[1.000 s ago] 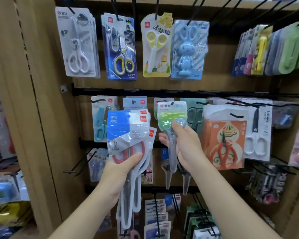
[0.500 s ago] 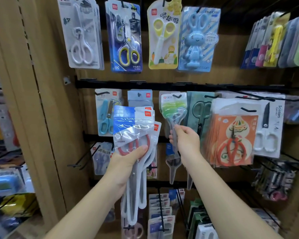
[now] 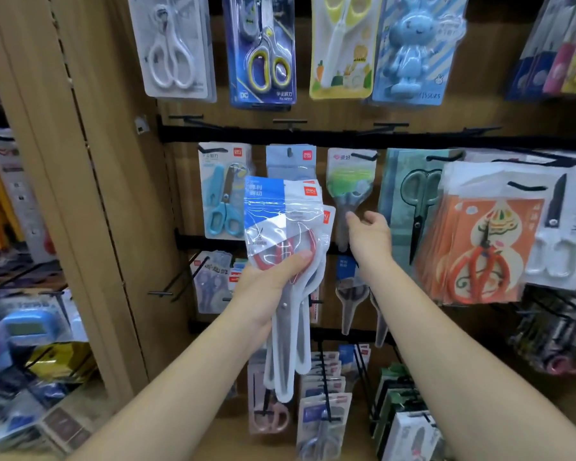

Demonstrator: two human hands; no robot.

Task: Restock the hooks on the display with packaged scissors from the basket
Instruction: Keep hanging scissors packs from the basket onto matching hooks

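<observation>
**Green pack on its hook, blue-and-white bundle waiting**

Seen via the head cam: my left hand (image 3: pixel 273 277) is clamped on a bundle of blue-and-white scissor packs (image 3: pixel 285 234), thumb across the front over the red handles, blades hanging down in front of the display (image 3: pixel 413 128). My right hand (image 3: pixel 369 236) is loose and carrying nothing, fingers half curled just below the green-handled pack (image 3: pixel 350 181), which hangs on its hook (image 3: pixel 363 157) in the middle row. Whether a fingertip touches that pack's lower edge I can't say for sure; the view is soft there.

Step in hand, as I judge it: let the green pack settle, then feed from the bundle. A matching blue-and-white pack (image 3: pixel 290 158) hangs just left of the green one, partly hidden behind the bundle, so that peg looks like the likely target.

To do it well: peel one pack off w/ the right hand, pinch it near the top by the hang hole, line the hole up w/ the peg tip, slide straight back. Keep the left-hand bundle low and clear of the row, since the long blades can swing into neighbouring packs. The basket isn't in view.
</observation>
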